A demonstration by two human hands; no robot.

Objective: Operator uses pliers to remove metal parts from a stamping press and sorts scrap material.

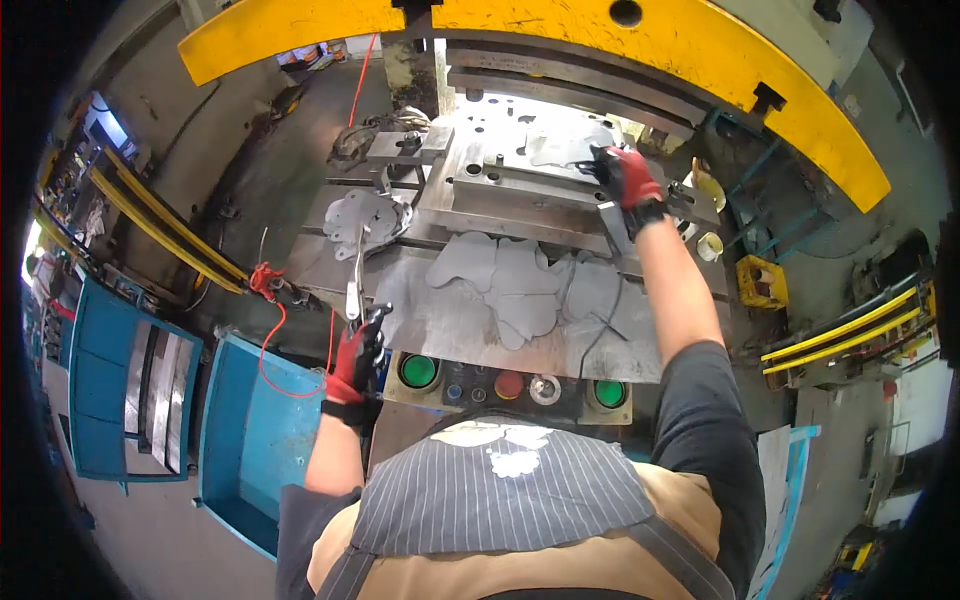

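My left hand (356, 358), in a red and black glove, is closed around a slim silver tool like tongs (354, 287). The tool's far end reaches toward a pile of flat grey metal blanks (362, 218) on the left of the press bed. My right hand (632, 182), gloved alike, is stretched out over the bright die (508, 137). Its fingers look apart, at the edge of a flat metal piece (562, 150) lying there; glare blurs whether they touch it. Between my arms, more grey blanks (505, 283) lie on a metal plate (460, 330).
A yellow press beam (560, 28) arches overhead. Before me is a control panel with green buttons (418, 371) and a red button (508, 385). A blue bin (250, 430) stands at left, with a red hose (268, 350) beside it. A yellow crate (761, 282) sits at right.
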